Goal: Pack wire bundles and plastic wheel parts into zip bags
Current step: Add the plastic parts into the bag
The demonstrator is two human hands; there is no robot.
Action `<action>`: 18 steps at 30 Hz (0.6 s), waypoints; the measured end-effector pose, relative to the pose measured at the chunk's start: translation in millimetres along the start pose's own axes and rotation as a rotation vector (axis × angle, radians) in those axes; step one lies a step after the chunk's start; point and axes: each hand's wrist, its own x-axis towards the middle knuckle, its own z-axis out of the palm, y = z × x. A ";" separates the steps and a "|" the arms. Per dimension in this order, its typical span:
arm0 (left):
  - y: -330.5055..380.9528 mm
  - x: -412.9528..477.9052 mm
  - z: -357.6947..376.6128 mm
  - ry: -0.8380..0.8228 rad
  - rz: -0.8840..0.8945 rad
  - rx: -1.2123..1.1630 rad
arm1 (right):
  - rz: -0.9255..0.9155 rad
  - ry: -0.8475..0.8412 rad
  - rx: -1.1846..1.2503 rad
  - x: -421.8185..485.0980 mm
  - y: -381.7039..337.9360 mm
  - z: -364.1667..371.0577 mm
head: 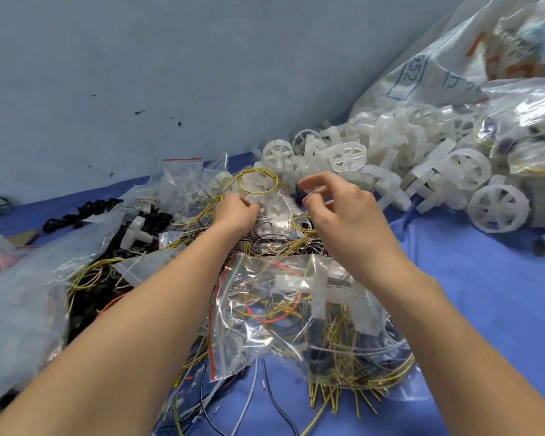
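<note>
Several zip bags (283, 309) near the person already hold wires and white plastic parts, so packing is partway done; a large heap of translucent spoked wheel parts (422, 171) and loose wire bundles (277, 243) remains on the blue cloth (485, 294). The left hand (236, 212) curls around a small clear bag (274, 202) with a yellow wire loop (258, 184), apparently gripping it. The right hand (343, 209) hovers just beside, fingers loosely bent, holding nothing. The bags are crinkly and glossy, the wires thin and springy.
</note>
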 end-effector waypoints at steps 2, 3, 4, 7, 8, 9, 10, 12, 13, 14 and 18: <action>-3.0 -4.2 -3.1 0.026 0.006 -0.127 | 0.022 0.027 0.032 0.2 0.6 -2.7; -5.1 -8.0 -7.9 0.023 0.005 -0.215 | 0.031 0.038 0.054 -0.1 0.0 -3.2; -6.7 -13.4 -14.9 0.010 0.005 -0.294 | 0.039 0.051 0.080 -0.8 -1.3 -3.3; -13.1 -34.5 -40.2 -0.029 -0.031 -0.525 | 0.042 0.117 0.170 -3.4 -10.2 -0.9; -15.0 -45.0 -50.7 -0.042 -0.061 -0.626 | 0.041 0.132 0.207 -4.8 -14.9 1.1; -17.0 -56.2 -61.1 -0.059 -0.089 -0.735 | 0.046 0.134 0.250 -6.4 -20.0 4.0; -19.6 -69.3 -71.6 -0.079 -0.115 -0.845 | 0.058 0.120 0.298 -8.2 -25.0 7.6; -28.2 -98.1 -90.3 -0.103 -0.146 -1.031 | 0.101 0.041 0.396 -12.5 -36.4 17.1; -35.3 -112.6 -97.3 -0.105 -0.150 -1.111 | 0.126 -0.017 0.429 -15.5 -42.6 22.8; -43.1 -126.8 -103.1 -0.110 -0.146 -1.191 | 0.145 -0.075 0.437 -19.1 -48.2 28.9; -70.0 -169.3 -114.4 -0.083 -0.131 -1.581 | 0.277 -0.236 0.450 -35.7 -68.1 54.7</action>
